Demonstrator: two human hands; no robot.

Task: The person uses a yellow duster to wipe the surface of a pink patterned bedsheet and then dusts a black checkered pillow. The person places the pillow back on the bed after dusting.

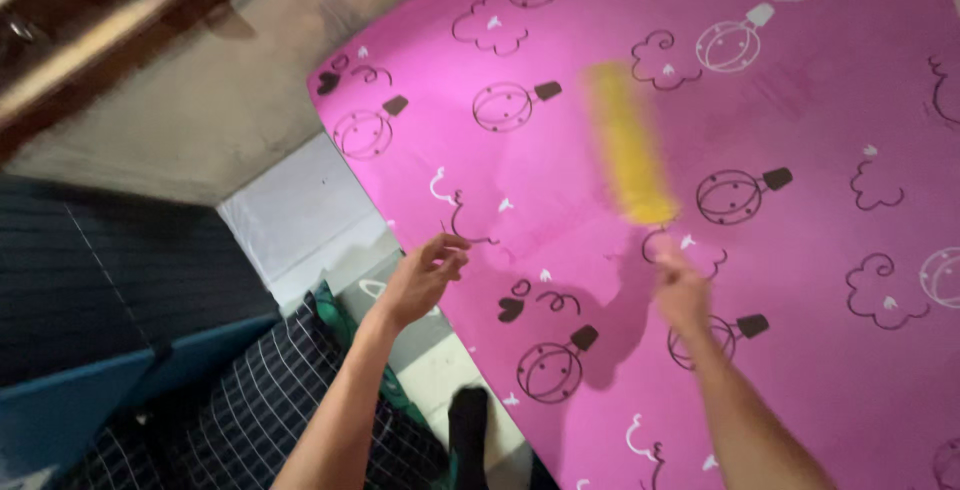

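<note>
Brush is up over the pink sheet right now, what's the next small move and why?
Probably a short stroke down and toward the near edge. The right hand holds the yellow brush, blurred, above the pink sheet, while the left hand pinches something thin at the sheet's edge, perhaps a thread.

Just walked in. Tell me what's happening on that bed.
A person leans over a pink sheet printed with dark outline drawings. The right hand holds a yellow brush over the sheet; the brush is blurred with motion. The left hand is at the sheet's edge, fingers pinched together on something too thin to make out. A dark checked cloth lies below the left arm.
</note>
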